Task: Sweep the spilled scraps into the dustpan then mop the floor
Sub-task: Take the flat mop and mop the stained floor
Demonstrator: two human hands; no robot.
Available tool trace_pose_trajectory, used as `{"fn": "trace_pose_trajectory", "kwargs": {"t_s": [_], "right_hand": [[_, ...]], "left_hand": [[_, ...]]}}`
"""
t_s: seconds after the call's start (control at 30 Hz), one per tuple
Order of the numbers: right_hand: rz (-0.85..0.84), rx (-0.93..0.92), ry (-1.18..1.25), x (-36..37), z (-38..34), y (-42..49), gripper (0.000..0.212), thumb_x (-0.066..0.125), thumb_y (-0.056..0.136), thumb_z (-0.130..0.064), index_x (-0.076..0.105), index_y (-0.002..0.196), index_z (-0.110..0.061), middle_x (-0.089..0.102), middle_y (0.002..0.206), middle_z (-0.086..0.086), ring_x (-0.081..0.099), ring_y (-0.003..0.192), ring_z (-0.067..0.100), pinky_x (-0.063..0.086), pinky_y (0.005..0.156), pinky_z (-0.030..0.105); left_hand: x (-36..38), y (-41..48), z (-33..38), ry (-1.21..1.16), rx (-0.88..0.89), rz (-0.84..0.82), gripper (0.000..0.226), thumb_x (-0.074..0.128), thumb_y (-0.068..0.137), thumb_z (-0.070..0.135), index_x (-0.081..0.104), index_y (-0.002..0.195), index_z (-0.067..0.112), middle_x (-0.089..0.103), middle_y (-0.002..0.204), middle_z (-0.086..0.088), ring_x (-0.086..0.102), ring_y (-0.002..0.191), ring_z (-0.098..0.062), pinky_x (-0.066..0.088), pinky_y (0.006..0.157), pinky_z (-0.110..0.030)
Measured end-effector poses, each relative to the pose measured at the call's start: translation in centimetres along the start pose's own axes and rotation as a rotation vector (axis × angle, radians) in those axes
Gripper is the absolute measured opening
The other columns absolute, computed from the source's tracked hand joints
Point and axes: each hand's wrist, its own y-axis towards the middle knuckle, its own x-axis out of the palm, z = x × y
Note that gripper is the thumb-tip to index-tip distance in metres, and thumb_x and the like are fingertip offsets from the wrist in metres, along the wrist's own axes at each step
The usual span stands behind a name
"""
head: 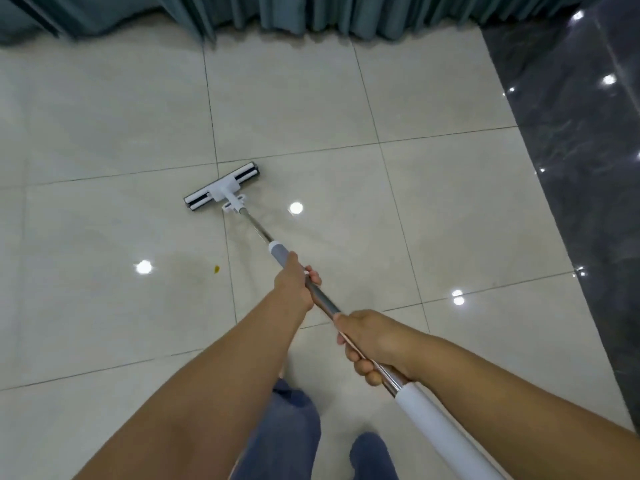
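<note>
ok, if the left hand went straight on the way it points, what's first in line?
Likely the grey collar on the mop pole, just ahead of the left hand; past that, the mop head.

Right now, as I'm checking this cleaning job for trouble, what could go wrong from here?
A yellow scrap lies on the floor left of the mop handle, apart from the mop head; mopping over it may smear it. The curtain hem meets the floor beyond the mop head, so a long push could wet it. The glossy floor may be slippery underfoot.
</note>
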Motion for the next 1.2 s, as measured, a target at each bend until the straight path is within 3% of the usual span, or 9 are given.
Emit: {"fn": "trace_pose_trajectory", "kwargs": {"t_s": [0.1,0.23,0.43,0.77,0.87,0.97,1.07,1.2], "right_hand": [[-0.025,-0.032,-0.005,2.9,-6.8,4.0,0.032,0.038,0.099,-0.039,0.046,0.085,-0.011,0.043,0.059,0.003,0.036,0.037,0.010,0.033,0.035,0.016],[-0.056,-0.048,-0.031,6.3,-13.6,8.4,0.033,0.038,0.100,-0.039,0.043,0.083,-0.011,0.042,0.062,0.004,0.038,0.040,0.010,0.036,0.035,0.015],[-0.065,-0.022,-0.043,9.4,-16.1,10.3,0.033,0.038,0.099,-0.039,0.043,0.082,-0.011,0.041,0.063,0.004,0.039,0.044,0.012,0.038,0.035,0.014],[-0.033,0.014,-0.117,9.9,-4.5,6.1,0.030,0.036,0.098,-0.041,0.044,0.085,-0.015,0.044,0.061,0.004,0.039,0.046,0.013,0.039,0.041,0.023],[-0.038,0.016,-0.147,9.8,1.0,3.1,0.029,0.034,0.099,-0.039,0.043,0.085,-0.015,0.043,0.061,0.003,0.038,0.044,0.012,0.039,0.041,0.022],[-0.037,0.040,-0.196,9.5,6.9,-0.7,0.028,0.034,0.100,-0.037,0.044,0.086,-0.015,0.043,0.059,0.002,0.037,0.044,0.010,0.039,0.044,0.022],[-0.017,0.081,-0.243,9.2,13.7,-4.5,0.026,0.036,0.100,-0.038,0.043,0.089,-0.016,0.043,0.059,0.001,0.039,0.040,0.009,0.041,0.043,0.021],[-0.001,0.138,-0.333,8.6,22.7,-9.2,0.028,0.037,0.099,-0.041,0.043,0.093,-0.015,0.044,0.058,0.001,0.039,0.039,0.008,0.041,0.039,0.019]], "left_hand": [[-0.1,3.3,8.0,0.026,0.027,0.005,0.043,0.049,0.093,0.045,0.039,0.066,0.013,0.037,0.058,0.000,0.031,0.019,-0.008,0.028,0.030,-0.007],[-1.0,6.2,16.2,0.063,0.090,0.003,0.039,0.048,0.095,0.040,0.040,0.070,0.011,0.038,0.059,-0.001,0.032,0.019,-0.008,0.030,0.030,-0.009],[-3.2,7.6,20.1,0.091,0.073,-0.023,0.035,0.051,0.092,0.042,0.045,0.085,0.008,0.042,0.062,-0.002,0.037,0.023,-0.011,0.035,0.032,-0.011],[-7.9,3.4,9.2,0.181,0.090,-0.017,0.037,0.053,0.093,0.040,0.046,0.075,0.008,0.045,0.057,-0.003,0.042,0.030,-0.013,0.042,0.039,-0.020],[-10.0,1.4,3.4,0.200,0.095,-0.021,0.037,0.050,0.095,0.039,0.045,0.076,0.008,0.047,0.038,-0.003,0.043,0.037,-0.014,0.042,0.042,-0.023],[-12.4,-1.2,-3.2,0.186,0.074,-0.040,0.036,0.047,0.096,0.039,0.043,0.080,0.008,0.043,0.028,-0.001,0.042,0.028,-0.013,0.042,0.037,-0.019],[-15.1,-4.0,-10.5,0.140,0.065,-0.075,0.032,0.047,0.096,0.036,0.043,0.084,0.007,0.045,0.039,-0.005,0.042,0.025,-0.013,0.043,0.036,-0.019],[-18.6,-7.7,-20.2,0.055,0.014,-0.116,0.026,0.048,0.096,0.032,0.044,0.090,0.007,0.041,0.060,-0.007,0.042,0.041,-0.017,0.043,0.038,-0.022]]}}
